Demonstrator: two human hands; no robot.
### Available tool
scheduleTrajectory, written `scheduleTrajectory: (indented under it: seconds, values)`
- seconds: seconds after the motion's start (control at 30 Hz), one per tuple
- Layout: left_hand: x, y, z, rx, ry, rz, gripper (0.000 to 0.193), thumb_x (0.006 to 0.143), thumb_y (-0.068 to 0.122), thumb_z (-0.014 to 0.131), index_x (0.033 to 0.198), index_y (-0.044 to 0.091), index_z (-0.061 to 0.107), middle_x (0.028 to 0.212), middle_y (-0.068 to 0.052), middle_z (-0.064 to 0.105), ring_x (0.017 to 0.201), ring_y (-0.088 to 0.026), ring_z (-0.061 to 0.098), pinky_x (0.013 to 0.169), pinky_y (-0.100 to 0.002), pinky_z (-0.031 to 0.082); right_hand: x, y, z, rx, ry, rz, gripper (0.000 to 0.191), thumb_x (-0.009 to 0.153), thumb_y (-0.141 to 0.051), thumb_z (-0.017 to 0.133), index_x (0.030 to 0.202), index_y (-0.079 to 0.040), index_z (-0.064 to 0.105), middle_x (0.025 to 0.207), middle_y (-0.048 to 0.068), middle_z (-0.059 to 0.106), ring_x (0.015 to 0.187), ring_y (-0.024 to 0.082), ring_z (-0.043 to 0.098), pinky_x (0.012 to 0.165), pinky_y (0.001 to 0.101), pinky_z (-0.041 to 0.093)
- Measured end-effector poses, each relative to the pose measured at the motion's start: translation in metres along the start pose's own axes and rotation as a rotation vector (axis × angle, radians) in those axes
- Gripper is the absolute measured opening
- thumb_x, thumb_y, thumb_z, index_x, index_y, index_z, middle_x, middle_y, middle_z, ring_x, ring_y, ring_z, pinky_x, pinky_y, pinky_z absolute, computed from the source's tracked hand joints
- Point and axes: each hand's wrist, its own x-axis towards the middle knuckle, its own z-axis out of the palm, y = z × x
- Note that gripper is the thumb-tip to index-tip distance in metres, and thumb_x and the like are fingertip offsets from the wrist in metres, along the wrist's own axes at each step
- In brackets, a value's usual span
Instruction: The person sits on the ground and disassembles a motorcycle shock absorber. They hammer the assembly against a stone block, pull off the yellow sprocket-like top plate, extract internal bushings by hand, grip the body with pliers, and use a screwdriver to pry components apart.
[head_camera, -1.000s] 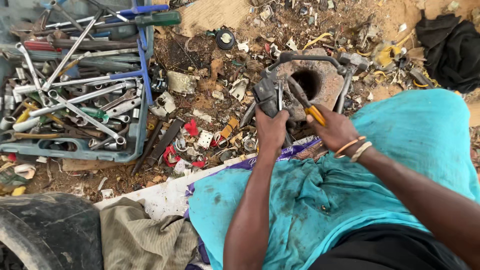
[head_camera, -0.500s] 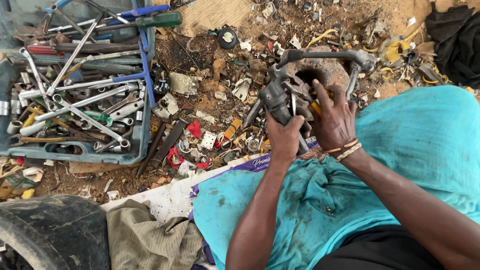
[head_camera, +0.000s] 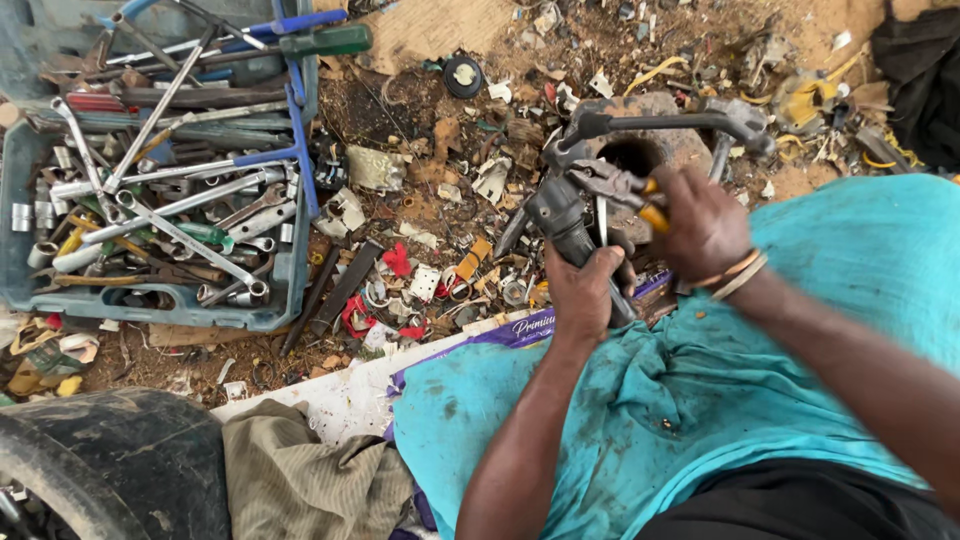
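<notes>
Head view: left hand (head_camera: 583, 290) fingers (head_camera: 603, 262) wrap dark metal part (head_camera: 562, 222).

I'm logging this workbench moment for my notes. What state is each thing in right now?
Left hand: clenched around the dark metal part.
Right hand: gripping yellow-handled pliers against the part.
Dark metal part: held upright above the teal cloth.
Tool tray: open, piled full of wrenches.
Green-handled screwdriver: lying across the tray's top edge.
Tyre: lying on the ground.
</notes>
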Motion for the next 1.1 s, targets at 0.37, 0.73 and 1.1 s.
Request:
scheduleTrajectory:
  seconds: [0.37, 0.73, 1.1]
  values:
    - [0.009, 0.032, -0.015, 0.068, -0.025, -0.22, 0.041, 0.086, 0.0, 0.068, 0.124, -0.002, 0.051, 0.085, -0.013, 0.066, 0.056, -0.018, 0.062, 0.047, -0.033, 0.051, 0.076, 0.047, -0.06, -0.197, -0.169, -0.42, 0.05, 0.08, -0.016, 0.074, 0.128, -0.012, 0.058, 0.1, 0.017, 0.062, 0.088, 0.033, 0.062, 0.072, 0.0481, 0.052]
    - [-0.002, 0.014, -0.002, 0.035, 0.068, 0.035, 0.043, 0.097, 0.005, 0.071, 0.128, 0.004, 0.041, 0.088, -0.007, 0.062, 0.061, -0.014, 0.06, 0.053, -0.032, 0.053, 0.008, -0.001, 0.0, 0.094, 0.014, -0.073, 0.049, 0.085, -0.016, 0.079, 0.128, -0.004, 0.058, 0.097, 0.014, 0.06, 0.074, 0.032, 0.062, 0.055, 0.0433, 0.05]
    - [0.011, 0.04, -0.004, -0.142, -0.005, -0.139, 0.039, 0.087, 0.007, 0.075, 0.117, 0.006, 0.05, 0.081, -0.006, 0.061, 0.06, -0.015, 0.061, 0.051, -0.032, 0.052, 0.083, 0.021, -0.043, -0.316, -0.327, -0.157, 0.027, 0.095, -0.025, 0.066, 0.121, -0.02, 0.061, 0.095, 0.01, 0.061, 0.076, 0.025, 0.062, 0.05, 0.0379, 0.05]
